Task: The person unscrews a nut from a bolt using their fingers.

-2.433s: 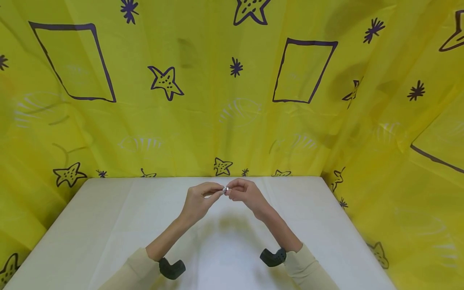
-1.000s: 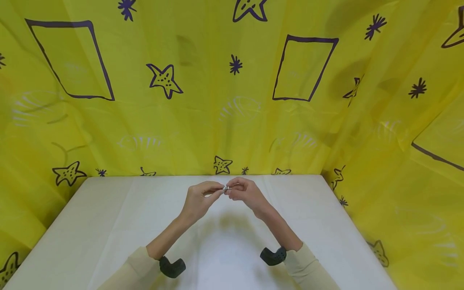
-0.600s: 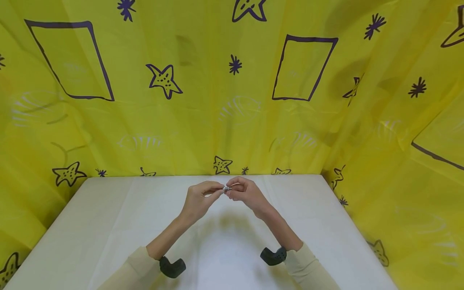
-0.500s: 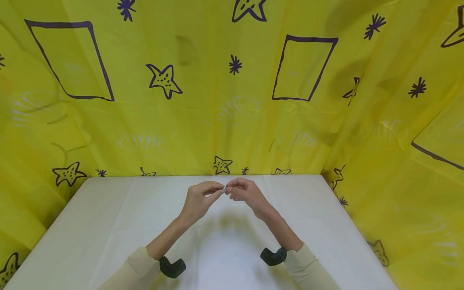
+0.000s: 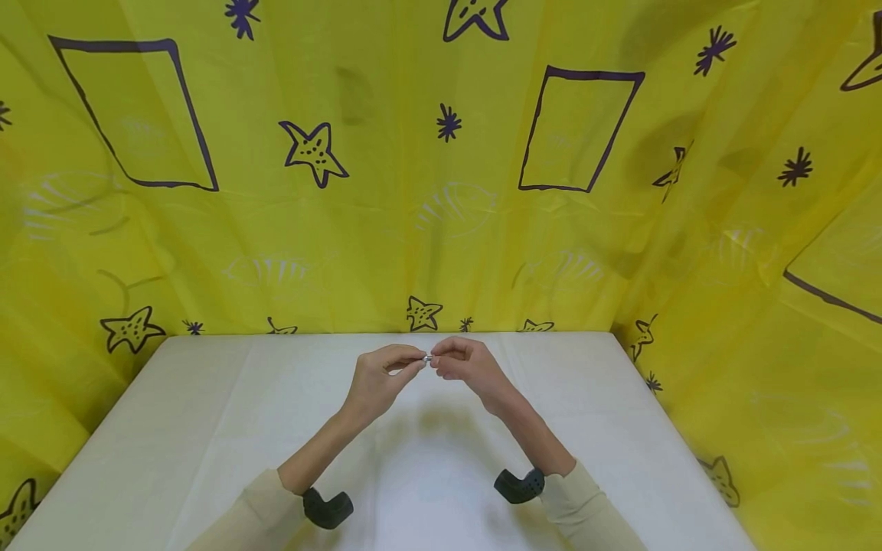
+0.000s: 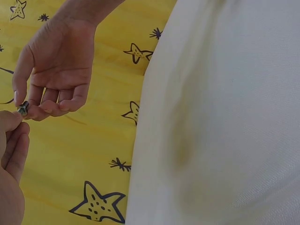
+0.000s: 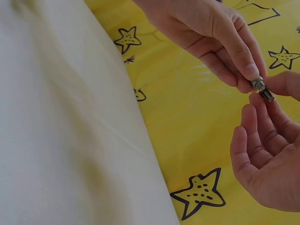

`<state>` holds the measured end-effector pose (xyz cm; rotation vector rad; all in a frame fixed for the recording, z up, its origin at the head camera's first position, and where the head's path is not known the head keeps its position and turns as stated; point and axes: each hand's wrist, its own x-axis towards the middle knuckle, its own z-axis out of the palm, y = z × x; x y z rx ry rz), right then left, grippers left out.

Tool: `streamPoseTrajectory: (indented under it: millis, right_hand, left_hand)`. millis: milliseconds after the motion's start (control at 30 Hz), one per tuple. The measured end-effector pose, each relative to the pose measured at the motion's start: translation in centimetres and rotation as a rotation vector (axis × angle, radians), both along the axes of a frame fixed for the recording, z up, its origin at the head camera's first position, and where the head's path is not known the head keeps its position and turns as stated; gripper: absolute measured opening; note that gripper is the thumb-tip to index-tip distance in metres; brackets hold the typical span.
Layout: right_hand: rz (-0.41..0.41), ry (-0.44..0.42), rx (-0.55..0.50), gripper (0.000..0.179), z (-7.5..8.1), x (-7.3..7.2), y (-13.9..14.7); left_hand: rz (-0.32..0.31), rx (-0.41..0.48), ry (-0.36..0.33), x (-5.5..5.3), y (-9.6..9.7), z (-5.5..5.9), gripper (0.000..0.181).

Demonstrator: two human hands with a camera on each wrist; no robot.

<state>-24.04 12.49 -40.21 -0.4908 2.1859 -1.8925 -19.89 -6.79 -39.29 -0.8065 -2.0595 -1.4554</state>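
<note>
A small metal bolt (image 7: 267, 95) with a threaded shank and a thicker collar is held in the air between both hands. My left hand (image 5: 377, 379) pinches its collar end between thumb and fingertips, hiding that end. Coming from the other side, my right hand (image 5: 477, 375) has its thumb and index fingertip at the threaded end, one on each side. In the right wrist view the thread pokes out between those fingertips, while the other fingers of that hand curve loosely, palm up. The left wrist view shows the same bolt (image 6: 23, 109) where the fingertips meet.
Below the hands lies a white-covered table (image 5: 289, 436) with soft shadows on it. A yellow curtain (image 5: 386, 229) with starfish and square drawings hangs behind and along the sides. Dark curved wrist mounts (image 5: 327, 510) sit at both sleeve cuffs.
The right thumb and fingers have shifted about the bolt's end, showing more of the metal earlier, less half a second ago. The left hand has stayed in place, still pinching.
</note>
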Motion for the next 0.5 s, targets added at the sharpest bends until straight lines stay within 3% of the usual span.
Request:
streamPoseTrajectory:
  millis: [400,500]
  right_hand:
    - [0.002,0.035,0.022,0.020,-0.07,0.08,-0.30]
    - [-0.020,0.012,0.038,0.024,0.01,0.07,-0.39]
  left_hand:
    - [-0.004,0.008,-0.004,0.08,-0.19,-0.04,0.015]
    - [-0.004,0.010,-0.015,0.02,-0.22,-0.17,0.015]
